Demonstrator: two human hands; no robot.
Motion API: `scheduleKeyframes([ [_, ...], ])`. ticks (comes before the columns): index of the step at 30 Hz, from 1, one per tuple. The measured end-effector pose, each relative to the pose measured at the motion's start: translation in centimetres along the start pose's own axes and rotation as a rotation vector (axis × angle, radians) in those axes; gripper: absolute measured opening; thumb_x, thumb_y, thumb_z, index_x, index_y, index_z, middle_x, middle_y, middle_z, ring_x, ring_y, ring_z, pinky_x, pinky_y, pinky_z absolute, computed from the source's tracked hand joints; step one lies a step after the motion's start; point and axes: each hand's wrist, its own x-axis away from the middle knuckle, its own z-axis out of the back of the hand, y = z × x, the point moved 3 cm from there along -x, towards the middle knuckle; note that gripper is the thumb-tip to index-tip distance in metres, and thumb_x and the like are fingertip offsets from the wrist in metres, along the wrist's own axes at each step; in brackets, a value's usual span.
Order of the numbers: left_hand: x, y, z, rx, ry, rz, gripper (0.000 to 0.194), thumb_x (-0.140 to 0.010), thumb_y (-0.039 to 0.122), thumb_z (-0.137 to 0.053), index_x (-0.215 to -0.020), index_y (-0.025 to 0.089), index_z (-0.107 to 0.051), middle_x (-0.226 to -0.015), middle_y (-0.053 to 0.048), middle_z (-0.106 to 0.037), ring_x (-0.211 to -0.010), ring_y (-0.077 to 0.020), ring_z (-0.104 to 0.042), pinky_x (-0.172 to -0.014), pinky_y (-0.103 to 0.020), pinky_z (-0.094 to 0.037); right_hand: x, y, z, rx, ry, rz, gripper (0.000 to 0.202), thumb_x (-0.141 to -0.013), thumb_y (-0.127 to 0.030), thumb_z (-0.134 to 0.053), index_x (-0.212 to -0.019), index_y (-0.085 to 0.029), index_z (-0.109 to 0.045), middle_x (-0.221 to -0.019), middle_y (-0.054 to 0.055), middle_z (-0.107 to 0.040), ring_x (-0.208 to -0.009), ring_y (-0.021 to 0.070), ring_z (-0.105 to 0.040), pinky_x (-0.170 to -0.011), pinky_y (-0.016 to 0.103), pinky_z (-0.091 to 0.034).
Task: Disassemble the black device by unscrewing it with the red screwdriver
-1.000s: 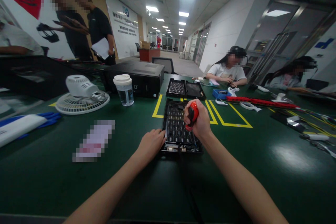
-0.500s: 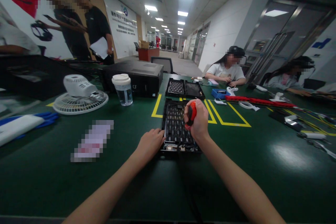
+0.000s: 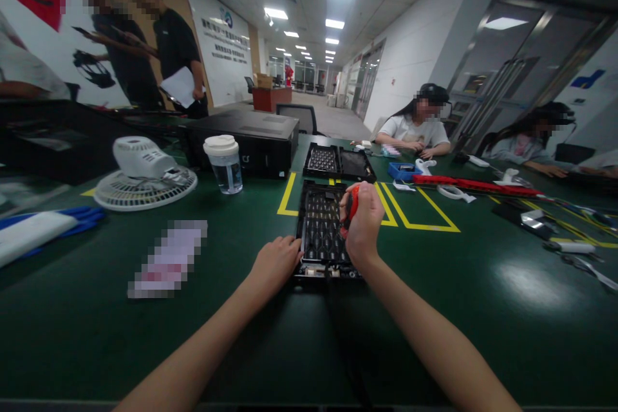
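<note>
A black case (image 3: 322, 222) lies on the green table before me, with rows of small metal pieces inside and exposed parts along its near end. My left hand (image 3: 279, 257) rests at its left edge, fingers stretched out and fingertips touching the rim. Over the right side of the case, my right hand (image 3: 365, 225) is closed in a fist around the red and black handle of a screwdriver (image 3: 354, 203). The tool's lower end is hidden by the hand. A dark strap or cable runs from the near end of the case toward me.
Behind the case sits another open black case (image 3: 323, 159). To the left are a lidded cup (image 3: 226, 164), a white fan (image 3: 145, 177) and a large black box (image 3: 255, 135). A blue tray (image 3: 403, 172) and white parts lie right. A seated person (image 3: 412, 132) works across the table.
My right fist has turned slightly around the handle, showing less of the red. My left hand stays at the case edge. The view has shifted a little.
</note>
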Motion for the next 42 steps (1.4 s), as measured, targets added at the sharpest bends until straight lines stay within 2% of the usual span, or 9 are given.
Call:
scheduleKeyframes([
  [7, -0.1, 0.0, -0.2, -0.003, -0.009, 0.012, 0.031, -0.088, 0.032, -0.038, -0.111, 0.019, -0.055, -0.108, -0.009, -0.059, -0.095, -0.0196, -0.054, -0.083, -0.031, -0.042, 0.4, -0.2, -0.2, 0.040, 0.053, 0.043, 0.028, -0.086, -0.042, -0.039, -0.071, -0.019, -0.045, -0.057, -0.006, -0.044, -0.039, 0.0037, -0.035, -0.035, 0.016, -0.027],
  [19, -0.1, -0.1, -0.2, -0.014, -0.002, 0.003, 0.031, -0.088, 0.031, -0.038, -0.112, 0.019, -0.054, -0.107, -0.009, -0.059, -0.094, -0.0198, -0.055, -0.081, -0.030, -0.043, 0.6, 0.1, -0.6, 0.113, 0.105, 0.032, 0.028, -0.085, -0.043, -0.041, -0.071, -0.019, -0.046, -0.059, -0.006, -0.044, -0.041, 0.0035, -0.035, -0.035, 0.015, -0.027],
  [32, -0.1, -0.1, -0.1, 0.002, -0.021, 0.020, 0.030, -0.088, 0.031, -0.039, -0.111, 0.020, -0.055, -0.108, -0.010, -0.059, -0.095, -0.0194, -0.054, -0.083, -0.031, -0.042, 0.4, 0.3, -0.4, 0.095, 0.111, 0.055, 0.026, -0.084, -0.044, -0.042, -0.076, -0.020, -0.049, -0.060, -0.005, -0.047, -0.040, 0.0035, -0.038, -0.036, 0.016, -0.029],
  [36, -0.1, -0.2, -0.2, -0.006, -0.004, 0.002, 0.030, -0.088, 0.031, -0.039, -0.110, 0.019, -0.055, -0.108, -0.009, -0.059, -0.094, -0.0196, -0.055, -0.082, -0.031, -0.043, -0.1, 0.4, 0.2, 0.031, 0.092, 0.015, 0.027, -0.083, -0.045, -0.043, -0.076, -0.019, -0.049, -0.061, -0.005, -0.048, -0.040, 0.0028, -0.040, -0.035, 0.015, -0.030],
  [42, -0.1, -0.2, -0.2, 0.006, -0.006, 0.001, 0.029, -0.088, 0.030, -0.039, -0.109, 0.019, -0.055, -0.107, -0.009, -0.059, -0.095, -0.0193, -0.055, -0.083, -0.031, -0.042, -0.8, 0.7, 1.6, -0.044, 0.058, -0.141, 0.031, -0.080, -0.051, -0.046, -0.082, -0.020, -0.050, -0.066, -0.004, -0.054, -0.039, 0.0047, -0.048, -0.026, 0.013, -0.024],
])
